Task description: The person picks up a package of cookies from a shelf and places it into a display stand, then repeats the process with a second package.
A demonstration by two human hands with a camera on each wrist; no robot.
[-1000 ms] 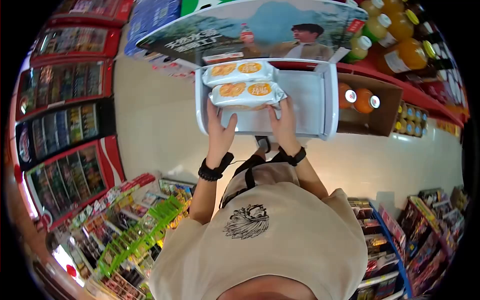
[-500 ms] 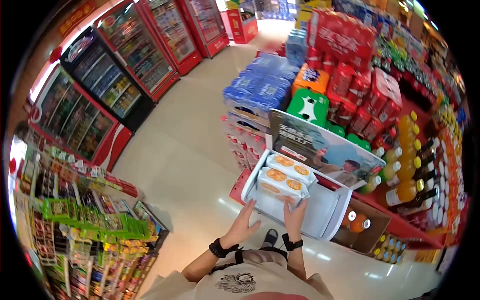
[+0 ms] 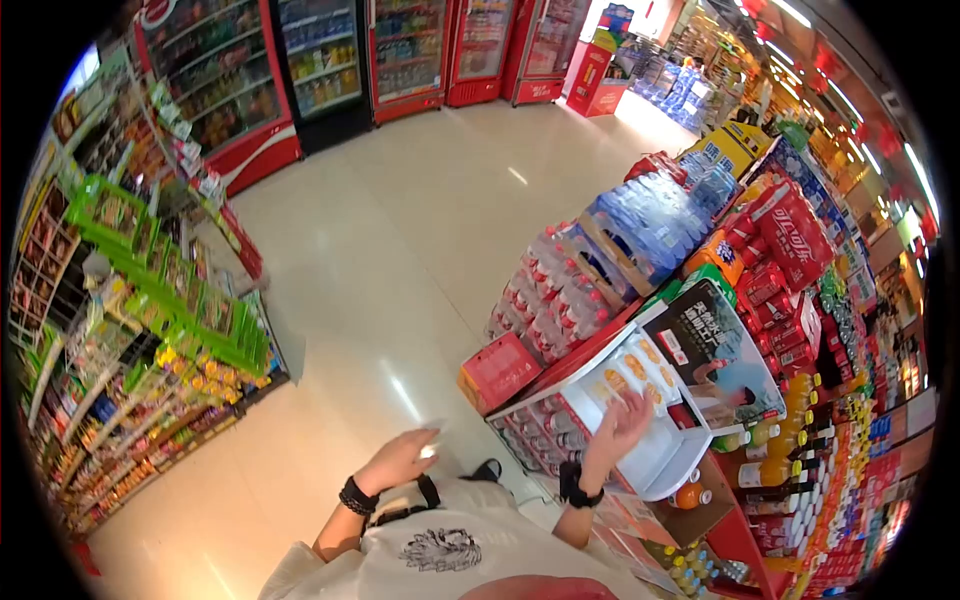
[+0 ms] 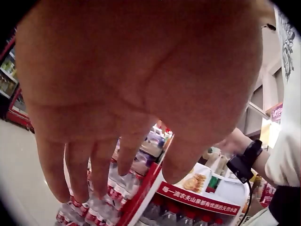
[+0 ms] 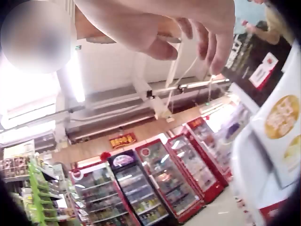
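Observation:
White snack packages (image 3: 620, 383) with pictures of golden biscuits lie together at the far end of a white display tray (image 3: 672, 468). My right hand (image 3: 622, 432) is over the tray, overlapping the packages' near ends in the head view. In the right wrist view its fingers (image 5: 215, 52) bend loosely with nothing between them, and a package (image 5: 284, 117) shows at the right edge. Away from the tray, my left hand (image 3: 398, 460) hovers above the floor in front of my body. The left wrist view shows its palm (image 4: 141, 89) bare and its fingers extended.
A printed sign board (image 3: 715, 345) rises behind the tray. Shrink-wrapped bottles (image 3: 560, 290) and blue water packs (image 3: 655, 225) are stacked beyond. Juice bottles (image 3: 790, 430) stand at the right. Green snack racks (image 3: 170, 280) line the left, and drink fridges (image 3: 408, 60) the back.
Both hands have come off the snack packages, which stay in the tray. The left hand has drawn away to the left. The head view has turned and lifted, bringing the fridges and aisle into sight.

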